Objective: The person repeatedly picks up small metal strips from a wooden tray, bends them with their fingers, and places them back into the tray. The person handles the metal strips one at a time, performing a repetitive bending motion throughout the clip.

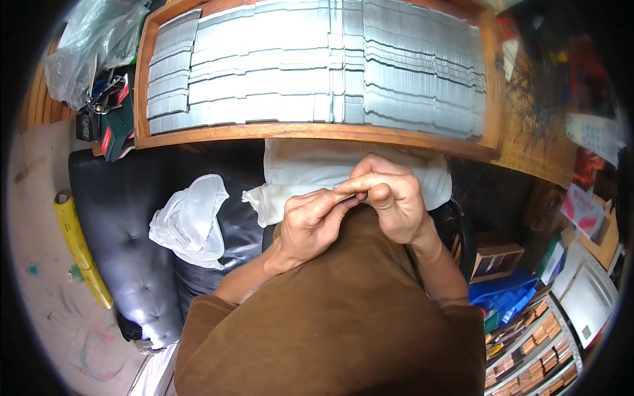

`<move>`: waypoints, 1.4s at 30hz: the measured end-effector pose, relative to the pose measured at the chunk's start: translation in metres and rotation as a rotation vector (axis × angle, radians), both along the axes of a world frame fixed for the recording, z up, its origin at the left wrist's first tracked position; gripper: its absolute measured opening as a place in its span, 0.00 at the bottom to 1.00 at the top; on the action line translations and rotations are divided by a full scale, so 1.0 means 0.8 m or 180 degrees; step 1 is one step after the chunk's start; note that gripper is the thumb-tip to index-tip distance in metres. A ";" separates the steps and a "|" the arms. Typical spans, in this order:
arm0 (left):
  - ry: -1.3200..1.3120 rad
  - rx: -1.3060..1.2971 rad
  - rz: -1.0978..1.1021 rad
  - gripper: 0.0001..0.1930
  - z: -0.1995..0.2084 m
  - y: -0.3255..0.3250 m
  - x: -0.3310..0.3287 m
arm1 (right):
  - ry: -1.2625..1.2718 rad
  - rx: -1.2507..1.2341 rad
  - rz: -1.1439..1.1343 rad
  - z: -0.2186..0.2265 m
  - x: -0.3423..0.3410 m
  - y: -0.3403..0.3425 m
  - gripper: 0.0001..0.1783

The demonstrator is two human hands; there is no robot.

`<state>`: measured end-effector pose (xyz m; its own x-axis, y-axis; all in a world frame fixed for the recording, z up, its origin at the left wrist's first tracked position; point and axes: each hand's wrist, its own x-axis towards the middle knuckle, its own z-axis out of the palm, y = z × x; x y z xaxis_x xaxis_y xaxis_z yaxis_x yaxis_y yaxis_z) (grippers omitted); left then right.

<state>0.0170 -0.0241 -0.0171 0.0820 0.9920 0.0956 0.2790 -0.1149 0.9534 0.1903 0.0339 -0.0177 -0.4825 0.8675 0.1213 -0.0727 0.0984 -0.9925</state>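
My left hand (309,226) and my right hand (395,201) meet at the fingertips in front of my brown top (330,310). The left fingers are closed in a pinch, thumb against forefinger. Bent inward, the right fingers press toward the same spot, with the thumb raised. Whatever lies between them is small, thin and mostly hidden; I cannot make out its kind. Beyond the hands stands a wooden tray (317,132) packed with rows of thin silvery-grey pieces (264,66). A pale cloth (304,162) hangs below its near edge.
A black padded seat (125,244) at left bears a crumpled white plastic bag (191,221). A yellow roll (80,247) lies beside it. Clear plastic (96,46) and small boxes (117,132) sit left of the tray. At lower right are a blue bag (505,297) and a rack (538,343).
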 end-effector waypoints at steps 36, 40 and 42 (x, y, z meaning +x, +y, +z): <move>0.0094 -0.0089 -0.0069 0.09 -0.005 -0.005 -0.006 | -0.0125 -0.0290 0.0110 0.008 0.011 0.004 0.07; 0.0108 -0.0070 -0.0057 0.09 -0.005 -0.006 -0.007 | -0.0146 -0.0277 0.0130 0.011 0.010 0.005 0.06; 0.0108 -0.0103 -0.0051 0.09 -0.006 -0.007 -0.007 | -0.0159 -0.0286 0.0131 0.010 0.010 0.005 0.06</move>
<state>0.0114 -0.0294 -0.0217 0.1004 0.9931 0.0604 0.3095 -0.0888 0.9468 0.1981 0.0380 -0.0097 -0.5215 0.8531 0.0188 -0.0249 0.0067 -0.9997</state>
